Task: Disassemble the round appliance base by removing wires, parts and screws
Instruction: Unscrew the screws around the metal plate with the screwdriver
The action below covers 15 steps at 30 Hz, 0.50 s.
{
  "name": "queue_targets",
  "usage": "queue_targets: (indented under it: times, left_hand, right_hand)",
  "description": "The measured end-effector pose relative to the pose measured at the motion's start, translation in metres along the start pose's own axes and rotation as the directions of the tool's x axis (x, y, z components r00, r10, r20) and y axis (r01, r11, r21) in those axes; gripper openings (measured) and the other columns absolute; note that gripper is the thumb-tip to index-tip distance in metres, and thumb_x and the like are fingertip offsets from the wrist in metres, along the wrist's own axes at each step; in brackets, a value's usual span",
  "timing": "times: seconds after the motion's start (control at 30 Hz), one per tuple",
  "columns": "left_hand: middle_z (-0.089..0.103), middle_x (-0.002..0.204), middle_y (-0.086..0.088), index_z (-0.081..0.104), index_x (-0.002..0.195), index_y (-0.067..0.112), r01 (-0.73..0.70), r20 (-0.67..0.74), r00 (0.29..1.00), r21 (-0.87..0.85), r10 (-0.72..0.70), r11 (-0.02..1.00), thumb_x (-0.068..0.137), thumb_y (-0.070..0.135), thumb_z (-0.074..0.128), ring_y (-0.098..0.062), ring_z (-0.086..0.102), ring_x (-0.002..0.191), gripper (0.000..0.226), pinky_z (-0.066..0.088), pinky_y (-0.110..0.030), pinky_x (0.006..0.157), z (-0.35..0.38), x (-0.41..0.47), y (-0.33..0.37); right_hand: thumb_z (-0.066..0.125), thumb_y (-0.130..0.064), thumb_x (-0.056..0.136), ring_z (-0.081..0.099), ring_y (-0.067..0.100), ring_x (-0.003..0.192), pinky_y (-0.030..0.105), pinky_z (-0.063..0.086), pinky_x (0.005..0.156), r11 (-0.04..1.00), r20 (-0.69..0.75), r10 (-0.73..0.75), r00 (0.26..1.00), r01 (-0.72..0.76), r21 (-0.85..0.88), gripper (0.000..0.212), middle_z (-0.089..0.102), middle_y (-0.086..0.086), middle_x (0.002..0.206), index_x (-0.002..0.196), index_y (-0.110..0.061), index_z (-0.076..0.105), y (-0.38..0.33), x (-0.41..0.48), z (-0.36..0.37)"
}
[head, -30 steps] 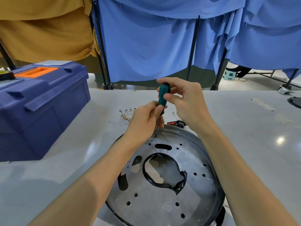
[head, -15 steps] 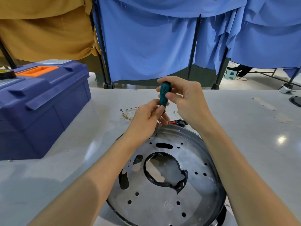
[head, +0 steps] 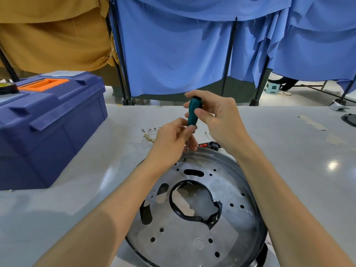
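My right hand (head: 221,122) grips the teal screwdriver (head: 193,114) upright, my left hand (head: 171,143) pinches its shaft, tip on the round base's (head: 192,237) far edge, near-centre on the table (head: 289,151).

Pale grey, glossy bench top (head: 289,151); bright glare spot (head: 332,165) on it, right of the grip. Beyond the grip, blue curtains (head: 173,54) hang on black poles (head: 229,58). An ochre cloth (head: 54,35) hangs up and to the left. Blue toolbox (head: 52,122), lid down, orange handle (head: 43,84), on the bench well left of the grip. Under the curtain hem, far right: pale floor (head: 308,96), small stool (head: 269,88).
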<state>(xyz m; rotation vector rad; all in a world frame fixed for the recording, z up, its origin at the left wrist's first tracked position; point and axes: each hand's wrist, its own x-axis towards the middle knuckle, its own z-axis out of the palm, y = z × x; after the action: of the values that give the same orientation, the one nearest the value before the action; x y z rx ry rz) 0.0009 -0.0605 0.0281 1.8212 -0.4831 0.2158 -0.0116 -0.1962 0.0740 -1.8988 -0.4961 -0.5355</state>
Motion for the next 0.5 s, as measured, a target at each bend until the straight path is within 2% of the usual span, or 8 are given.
queue_targets:
  times: [0.07,0.13,0.2,0.27,0.37,0.43,0.5]
  left_hand:
    - [0.071,0.069,-0.006,0.059,0.104,0.008,0.019,-0.025,1.0,-0.002,-0.019,1.0,0.095,0.025,0.058,-0.027,0.07,0.068,0.019,0.057,-0.052,0.074,0.0,-0.0002,0.0001]
    - [0.071,0.071,-0.008,0.055,0.102,0.007,0.033,-0.048,0.998,-0.02,-0.034,0.999,0.089,0.029,0.066,-0.026,0.07,0.066,0.028,0.058,-0.051,0.074,-0.0008,-0.0011,0.0002]
    - [0.07,0.07,-0.008,0.053,0.098,0.008,0.016,-0.042,0.999,-0.003,-0.017,1.0,0.09,0.031,0.065,-0.026,0.07,0.064,0.027,0.058,-0.051,0.073,-0.0012,-0.001,-0.0011]
    - [0.07,0.07,-0.006,0.055,0.102,0.009,-0.012,-0.004,1.0,0.007,0.012,1.0,0.098,0.03,0.052,-0.026,0.07,0.066,0.022,0.057,-0.052,0.075,-0.0002,-0.0014,-0.0006]
    - [0.071,0.071,-0.003,0.057,0.106,0.008,-0.003,0.025,1.0,-0.014,0.004,1.0,0.104,0.02,0.041,-0.025,0.07,0.072,0.02,0.057,-0.05,0.08,0.0004,-0.001,-0.0007]
    - [0.071,0.07,-0.002,0.058,0.103,0.011,0.013,0.009,1.0,-0.021,-0.013,1.0,0.102,0.019,0.045,-0.024,0.07,0.072,0.015,0.058,-0.048,0.08,0.0002,-0.0007,-0.0005]
    - [0.071,0.07,-0.004,0.058,0.102,0.011,0.029,-0.017,0.999,-0.022,-0.03,0.999,0.098,0.024,0.055,-0.022,0.07,0.07,0.014,0.059,-0.044,0.078,0.0003,-0.0006,-0.0002]
  right_hand:
    - [0.065,-0.006,0.089,0.065,0.011,0.096,0.023,0.055,0.085,1.0,0.011,-0.004,1.0,0.004,-0.012,0.029,0.066,0.005,0.107,0.116,-0.018,0.066,-0.0014,-0.001,0.0024]
    - [0.073,-0.017,0.084,0.059,0.007,0.097,0.022,0.053,0.084,0.998,0.012,-0.014,1.0,0.015,-0.058,0.031,0.06,0.003,0.109,0.112,-0.028,0.066,-0.0015,-0.0014,0.0037]
    - [0.073,-0.013,0.083,0.056,0.003,0.088,0.018,0.051,0.081,0.998,-0.016,-0.018,1.0,0.017,-0.066,0.036,0.06,0.002,0.104,0.114,-0.03,0.067,-0.0018,-0.0007,0.003]
    - [0.07,-0.002,0.082,0.055,0.002,0.081,0.014,0.05,0.077,0.998,-0.045,-0.008,0.999,0.005,-0.067,0.044,0.065,-0.002,0.1,0.12,-0.025,0.067,-0.001,0.0003,0.0004]
    - [0.06,0.012,0.084,0.062,0.006,0.083,0.011,0.05,0.075,0.999,-0.024,0.003,1.0,-0.004,-0.044,0.045,0.069,0.002,0.099,0.119,-0.016,0.066,-0.0005,0.0003,-0.0011]
    - [0.06,0.007,0.088,0.065,0.008,0.087,0.016,0.053,0.078,1.0,0.003,0.005,1.0,-0.005,0.001,0.036,0.069,0.005,0.101,0.117,-0.015,0.066,-0.0013,-0.0007,0.0013]
    - [0.069,-0.009,0.087,0.062,0.008,0.094,0.02,0.053,0.081,1.0,0.003,0.009,1.0,-0.009,-0.012,0.03,0.065,0.003,0.105,0.114,-0.022,0.066,-0.0016,-0.0015,0.0034]
